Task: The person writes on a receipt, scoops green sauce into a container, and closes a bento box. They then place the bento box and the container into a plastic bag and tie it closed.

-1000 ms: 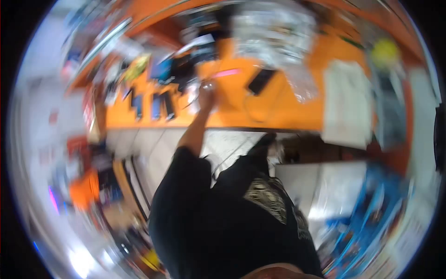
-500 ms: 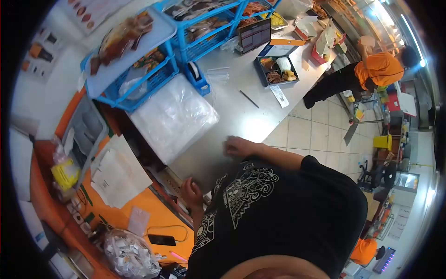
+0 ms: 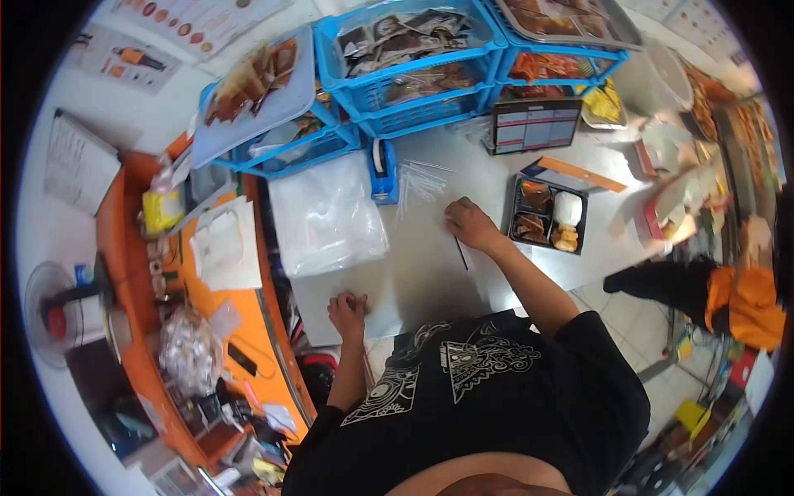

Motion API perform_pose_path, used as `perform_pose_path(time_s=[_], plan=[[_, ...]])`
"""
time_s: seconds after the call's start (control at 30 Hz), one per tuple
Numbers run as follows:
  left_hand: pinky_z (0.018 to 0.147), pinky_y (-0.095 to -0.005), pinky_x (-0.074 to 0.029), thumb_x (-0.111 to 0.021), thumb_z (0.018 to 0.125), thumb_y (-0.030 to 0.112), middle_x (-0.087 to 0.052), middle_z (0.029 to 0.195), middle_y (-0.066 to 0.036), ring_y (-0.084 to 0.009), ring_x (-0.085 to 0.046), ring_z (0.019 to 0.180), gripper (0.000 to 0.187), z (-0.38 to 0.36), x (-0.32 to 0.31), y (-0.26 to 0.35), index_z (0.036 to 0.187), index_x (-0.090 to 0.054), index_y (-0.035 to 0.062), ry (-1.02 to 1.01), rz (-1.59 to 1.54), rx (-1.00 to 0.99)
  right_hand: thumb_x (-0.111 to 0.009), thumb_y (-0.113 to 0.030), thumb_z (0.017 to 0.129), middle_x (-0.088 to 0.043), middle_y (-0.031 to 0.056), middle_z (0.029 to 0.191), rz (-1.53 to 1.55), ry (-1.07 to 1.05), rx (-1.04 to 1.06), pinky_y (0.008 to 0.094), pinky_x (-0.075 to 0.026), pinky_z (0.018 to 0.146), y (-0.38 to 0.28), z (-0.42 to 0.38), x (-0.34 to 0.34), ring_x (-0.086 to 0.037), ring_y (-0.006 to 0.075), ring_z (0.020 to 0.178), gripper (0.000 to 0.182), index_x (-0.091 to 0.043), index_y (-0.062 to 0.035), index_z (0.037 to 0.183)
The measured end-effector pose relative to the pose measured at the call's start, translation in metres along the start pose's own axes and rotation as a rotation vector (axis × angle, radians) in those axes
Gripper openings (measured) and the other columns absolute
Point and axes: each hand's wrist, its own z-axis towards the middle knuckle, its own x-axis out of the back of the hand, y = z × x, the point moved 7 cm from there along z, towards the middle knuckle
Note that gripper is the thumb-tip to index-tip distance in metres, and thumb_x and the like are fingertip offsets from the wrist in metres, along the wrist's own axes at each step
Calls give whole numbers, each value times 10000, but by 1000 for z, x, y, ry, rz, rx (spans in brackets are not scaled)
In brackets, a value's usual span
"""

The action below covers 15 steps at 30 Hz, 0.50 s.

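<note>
My right hand (image 3: pixel 472 224) is on the steel table (image 3: pixel 413 285), its fingers bent and closed at the upper end of a thin dark pen (image 3: pixel 461 255). The rest of the pen sticks out below the hand; the fingertips are partly hidden. My left hand (image 3: pixel 347 315) hangs at the table's near edge, fingers loosely bent and apart, with nothing in it. Right of my right hand is an uncovered black meal box (image 3: pixel 518 240) with rice and pieces of food in its compartments. A stack of clear plastic bags (image 3: pixel 327 215) lies between the hands and the crates.
Blue crates (image 3: pixel 430 120) with packets line the back, beside a tablet screen (image 3: pixel 536 126). A blue tape dispenser (image 3: pixel 385 178) and white straws (image 3: pixel 423 178) lie before them. An orange counter (image 3: pixel 256 351) is at left. A person in orange (image 3: pixel 748 306) stands at right.
The view has swung round. My right hand has gone forward across the table to the pen, and my left hand has stayed near the front edge.
</note>
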Motion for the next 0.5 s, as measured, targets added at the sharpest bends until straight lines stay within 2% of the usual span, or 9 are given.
perform_pose_path(time_s=[0.13,0.2,0.23,0.27,0.3,0.33,0.4,0.47,0.5], plan=[[753,-484,-443,-776,728,324,-584,871,-85,-343,-546,846,312,-7,-9,-1,847,-585,108,127,-31,30,-639,-183,832,-578,160,1093,-183,-139,33,468,-480,880,15,-7,-16,-560,396,1030,202,-620,-70,999],[739,-492,-450,-766,724,310,-599,839,-91,-347,-555,845,287,-4,-29,-15,830,-595,105,40,81,83,-633,-191,821,-563,186,1043,-254,40,167,476,-444,913,36,-4,-27,-528,388,1047,280,-581,-63,1064],[741,-489,-460,-745,736,288,-608,818,-94,-341,-565,865,243,-5,-28,-13,810,-605,104,187,55,26,-621,-178,820,-562,201,1053,-244,-6,289,488,-424,913,35,2,-27,-528,395,1040,253,-578,-33,1023],[760,-478,-468,-730,750,287,-610,860,-103,-334,-573,900,228,-3,-52,-29,817,-607,107,110,47,195,-627,-181,814,-582,208,1031,-277,76,305,483,-439,895,50,7,-37,-544,397,1016,278,-579,-14,1031],[771,-482,-474,-718,759,274,-610,926,-113,-324,-569,950,199,1,-90,-51,842,-623,120,54,246,270,-634,-184,808,-601,215,1009,-310,158,318,477,-453,876,66,12,-46,-561,400,992,303,-579,5,1039],[779,-485,-477,-702,779,273,-603,976,-121,-312,-559,1005,177,-3,-50,-19,874,-646,135,149,143,395,-629,-225,842,-622,232,1006,-260,28,280,475,-478,852,79,25,-52,-594,398,968,377,-564,33,1110],[796,-468,-480,-667,812,244,-601,961,-104,-318,-561,1008,148,-15,-36,4,884,-640,119,114,-28,477,-608,-263,895,-614,239,1007,-261,93,476,452,-491,821,65,16,-35,-609,364,933,436,-528,44,1193],[807,-450,-482,-619,838,205,-595,968,-112,-333,-569,977,112,-50,-26,27,887,-629,105,281,-337,347,-600,-208,907,-597,208,987,-291,136,541,426,-489,784,37,6,-15,-595,335,885,387,-527,28,1205],[810,-445,-482,-591,852,185,-591,955,-123,-339,-575,957,98,-75,-15,41,896,-629,106,269,-405,289,-594,-172,909,-589,193,994,-238,149,541,416,-487,773,9,-3,-3,-588,324,873,355,-534,19,1202]])
